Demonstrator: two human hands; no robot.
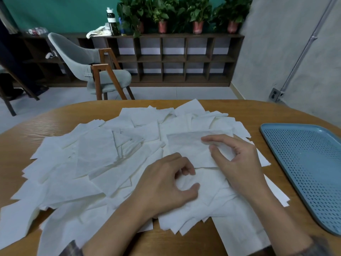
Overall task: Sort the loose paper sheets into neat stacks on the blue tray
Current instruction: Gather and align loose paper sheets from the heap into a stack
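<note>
Our right hand (238, 163) pinches a sheet (184, 145); the blue tray (302, 163) lies frame-right, nearest it; our left hand (169, 183) is curled, grip unclear.

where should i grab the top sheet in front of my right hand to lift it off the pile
Pinch the top sheet at its right-hand corner, coming from the right, with the right hand using thumb and forefinger. It lies flat on the pile, so only an edge gives purchase, and that side faces the blue tray.
</note>
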